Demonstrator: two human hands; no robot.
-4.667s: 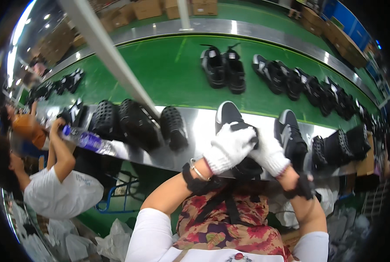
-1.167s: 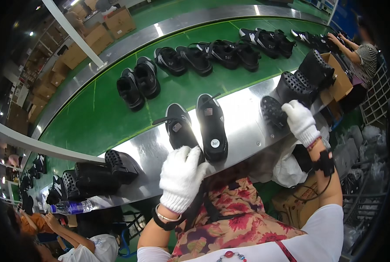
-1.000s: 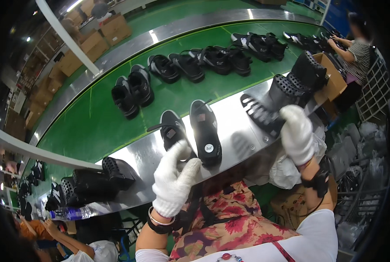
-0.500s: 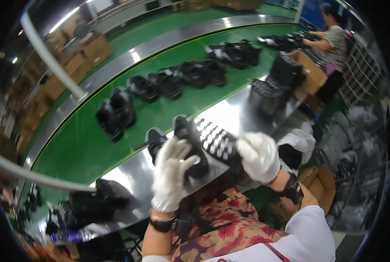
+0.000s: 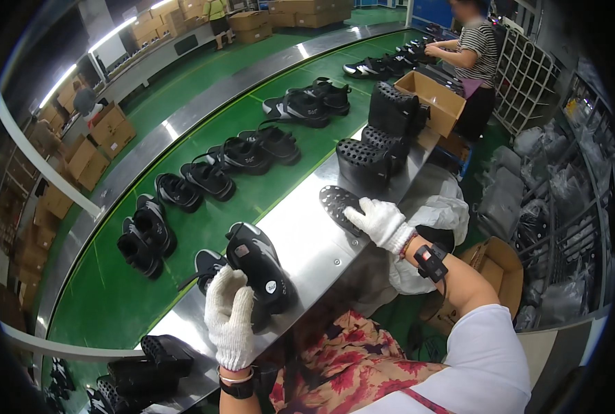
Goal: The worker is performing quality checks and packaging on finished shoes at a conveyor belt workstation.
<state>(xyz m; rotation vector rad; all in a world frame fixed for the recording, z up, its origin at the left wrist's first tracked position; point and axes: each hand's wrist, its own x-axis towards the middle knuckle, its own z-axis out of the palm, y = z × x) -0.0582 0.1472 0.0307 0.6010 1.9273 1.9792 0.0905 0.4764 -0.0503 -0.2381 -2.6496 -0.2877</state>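
My right hand [image 5: 383,222], in a white knit glove, pinches the near end of a black perforated insole-shaped piece [image 5: 338,205] over the metal ledge. Left of it stands a pair of black shoes: the right one [image 5: 260,265] has a round white sticker, and the left one [image 5: 209,265] is partly covered by my gloved left hand [image 5: 229,314]. That hand is at the pair, its thumb apart from its bent fingers. Whether its fingertips touch a shoe is hard to see. Beyond my right hand are stacks of black perforated pieces [image 5: 364,165].
Several black shoes [image 5: 207,178] stand on the green belt [image 5: 107,269]. An open carton [image 5: 428,103] sits past the stacks, near a person in a striped top [image 5: 476,52]. More black pieces [image 5: 145,369] lie at lower left. Grey plastic-wrapped bundles [image 5: 500,179] fill the right side.
My right hand has moved away from the shoe pair toward the stacks, with the perforated piece. The left hand stays by the shoes, its fingers more bent. The whole view has shifted.
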